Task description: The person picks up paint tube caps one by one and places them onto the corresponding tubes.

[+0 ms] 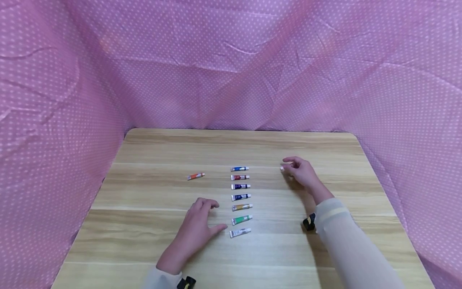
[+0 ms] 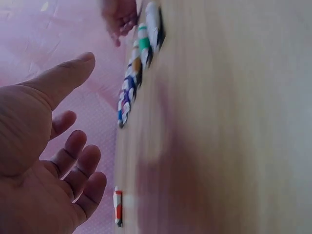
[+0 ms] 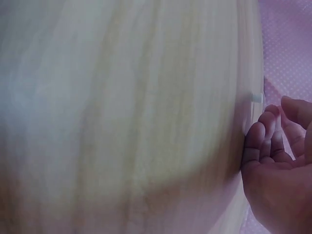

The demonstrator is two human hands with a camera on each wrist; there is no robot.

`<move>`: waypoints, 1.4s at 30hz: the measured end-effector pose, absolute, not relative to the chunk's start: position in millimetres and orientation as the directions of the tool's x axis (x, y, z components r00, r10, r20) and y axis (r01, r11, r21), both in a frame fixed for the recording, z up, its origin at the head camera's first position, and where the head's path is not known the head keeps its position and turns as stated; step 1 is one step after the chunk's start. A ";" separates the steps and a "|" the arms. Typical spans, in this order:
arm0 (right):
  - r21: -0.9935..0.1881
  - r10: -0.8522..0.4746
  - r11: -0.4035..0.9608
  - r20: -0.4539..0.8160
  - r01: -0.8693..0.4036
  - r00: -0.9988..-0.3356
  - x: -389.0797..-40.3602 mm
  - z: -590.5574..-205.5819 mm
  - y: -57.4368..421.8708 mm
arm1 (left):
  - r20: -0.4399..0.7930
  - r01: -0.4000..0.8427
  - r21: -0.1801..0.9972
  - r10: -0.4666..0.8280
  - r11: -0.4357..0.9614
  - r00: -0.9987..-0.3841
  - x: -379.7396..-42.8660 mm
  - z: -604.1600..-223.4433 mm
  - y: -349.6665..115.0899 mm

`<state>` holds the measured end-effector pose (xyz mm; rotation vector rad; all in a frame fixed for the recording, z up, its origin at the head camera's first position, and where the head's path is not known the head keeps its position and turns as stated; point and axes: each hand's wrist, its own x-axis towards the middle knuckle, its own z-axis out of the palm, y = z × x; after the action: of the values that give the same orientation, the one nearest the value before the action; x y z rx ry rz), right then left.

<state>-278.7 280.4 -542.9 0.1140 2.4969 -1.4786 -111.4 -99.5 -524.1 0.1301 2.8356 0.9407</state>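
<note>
My right hand is low over the right part of the table, its fingers curled round a small white-ended tube. Only the pale tip shows past the fingertips; the hand hides the rest. My left hand hovers with loosely bent fingers and thumb apart, holding nothing. Its thumb tip is beside a white paint tube and a green paint tube. Above these lie an ochre, a dark blue, a violet, a red and a blue paint tube.
An orange paint tube lies slightly tilted, left of the column, beyond my left hand. The wooden table has rounded far corners. Pink dotted cloth hangs behind it and along both sides.
</note>
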 end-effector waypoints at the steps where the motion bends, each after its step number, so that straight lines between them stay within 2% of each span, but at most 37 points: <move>1: -0.848 -0.056 0.500 -0.235 0.176 -0.970 -278.7 -544.0 280.3 | -0.114 0.027 0.603 0.120 0.797 -0.986 -112.8 -523.5 -100.8; 9: -0.780 -0.092 0.617 -0.202 0.104 -0.975 -280.6 -547.4 276.9 | -0.153 -0.007 0.595 0.104 0.804 -0.983 -123.5 -525.4 -110.8; 17: -0.776 -0.106 0.623 -0.209 0.099 -0.972 -282.3 -547.4 277.6 | -0.166 -0.016 0.597 0.104 0.802 -0.981 -133.2 -529.2 -123.9; 27: -0.751 -0.087 0.649 -0.229 0.119 -0.970 -281.8 -548.3 274.7 | -0.165 -0.019 0.659 0.120 0.752 -0.979 -155.8 -530.1 -160.2; 34: -0.730 -0.070 0.673 -0.225 0.120 -0.972 -282.8 -549.2 274.2 | -0.116 0.017 0.593 0.106 0.805 -0.988 -173.2 -522.7 -173.1; 42: -0.725 -0.067 0.681 -0.199 0.101 -0.978 -281.9 -552.1 272.6 | -0.131 -0.003 0.572 0.088 0.820 -0.987 -192.6 -519.7 -176.7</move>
<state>-281.9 272.6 -552.1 0.0274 2.6844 -1.1763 -192.6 -176.7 -519.7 0.0675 2.8510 0.8964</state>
